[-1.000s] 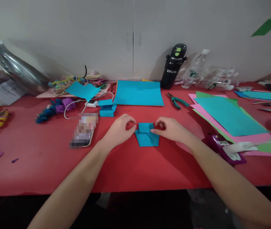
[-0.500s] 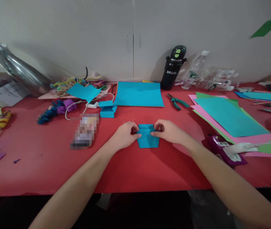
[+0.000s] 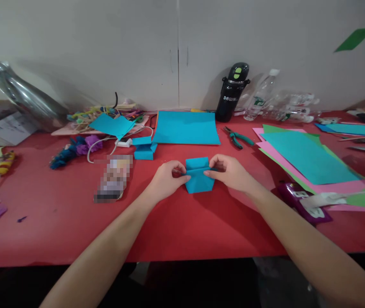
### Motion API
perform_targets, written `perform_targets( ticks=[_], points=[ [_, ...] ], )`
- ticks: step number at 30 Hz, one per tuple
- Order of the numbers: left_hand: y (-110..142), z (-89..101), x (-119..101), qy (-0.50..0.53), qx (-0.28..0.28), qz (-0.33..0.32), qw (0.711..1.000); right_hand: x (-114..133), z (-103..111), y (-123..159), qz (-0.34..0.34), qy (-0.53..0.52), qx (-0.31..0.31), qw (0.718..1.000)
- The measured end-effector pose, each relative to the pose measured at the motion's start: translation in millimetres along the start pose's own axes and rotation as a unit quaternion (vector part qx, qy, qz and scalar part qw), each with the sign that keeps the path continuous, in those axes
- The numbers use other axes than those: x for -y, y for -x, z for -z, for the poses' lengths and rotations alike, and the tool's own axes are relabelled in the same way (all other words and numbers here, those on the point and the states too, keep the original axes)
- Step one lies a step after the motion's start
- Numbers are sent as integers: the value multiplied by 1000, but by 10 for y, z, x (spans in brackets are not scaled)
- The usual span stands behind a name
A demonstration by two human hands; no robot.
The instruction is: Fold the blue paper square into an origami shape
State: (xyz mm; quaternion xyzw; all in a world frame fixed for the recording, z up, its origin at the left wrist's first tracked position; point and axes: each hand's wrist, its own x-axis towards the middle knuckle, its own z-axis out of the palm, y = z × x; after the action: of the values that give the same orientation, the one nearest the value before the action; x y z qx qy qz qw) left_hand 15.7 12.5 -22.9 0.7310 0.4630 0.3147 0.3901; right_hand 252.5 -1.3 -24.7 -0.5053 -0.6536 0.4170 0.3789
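Observation:
A small piece of folded blue paper (image 3: 199,182) is held in the middle of the red table, its upper flap standing up behind a front panel that narrows toward the bottom. My left hand (image 3: 170,179) pinches its left edge between thumb and fingers. On the opposite edge, my right hand (image 3: 229,171) grips the paper, thumb in front and fingers behind. Behind my left hand stands another folded blue paper piece (image 3: 144,149), which neither hand touches. The fingers hide the side edges of the held paper.
A phone (image 3: 113,177) lies left of my hands. Blue sheets (image 3: 187,128), green-handled pliers (image 3: 238,137) and a black bottle (image 3: 232,94) are at the back. To the right are coloured sheets (image 3: 310,156) and a purple power strip (image 3: 304,203); a silver jug (image 3: 25,96) leans far left.
My left hand has moved right and taken hold of the paper's left edge. The paper has been lifted slightly and tilted, its top flap now more upright.

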Motion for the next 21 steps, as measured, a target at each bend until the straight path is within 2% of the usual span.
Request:
perform_targets(
  ticks=[4, 6, 8, 11, 13, 15, 18, 21],
  points=[
    [12, -11, -87, 56, -69, -51, 995, 129, -50, 61, 97, 17, -88, 991],
    [28, -13, -117, 41, -114, -95, 988, 170, -61, 92, 138, 52, -103, 984],
    [37, -6, -122, -7, -133, -137, 982, 180, -56, 106, 174, 102, -101, 974],
    [34, 16, -92, -116, -85, -190, 971, 132, -39, 88, 225, 169, -65, 957],
    [31, 30, -65, -200, -38, -204, 957, 76, -34, 62, 235, 201, -38, 950],
    [41, 39, -47, -262, 17, -209, 942, 28, -38, 39, 223, 237, -12, 945],
    [72, 47, -36, -300, 100, -224, 922, 9, -39, 33, 195, 297, 43, 934],
    [97, 52, -28, -313, 129, -227, 913, 58, -13, 70, 171, 334, 105, 921]
  ],
)
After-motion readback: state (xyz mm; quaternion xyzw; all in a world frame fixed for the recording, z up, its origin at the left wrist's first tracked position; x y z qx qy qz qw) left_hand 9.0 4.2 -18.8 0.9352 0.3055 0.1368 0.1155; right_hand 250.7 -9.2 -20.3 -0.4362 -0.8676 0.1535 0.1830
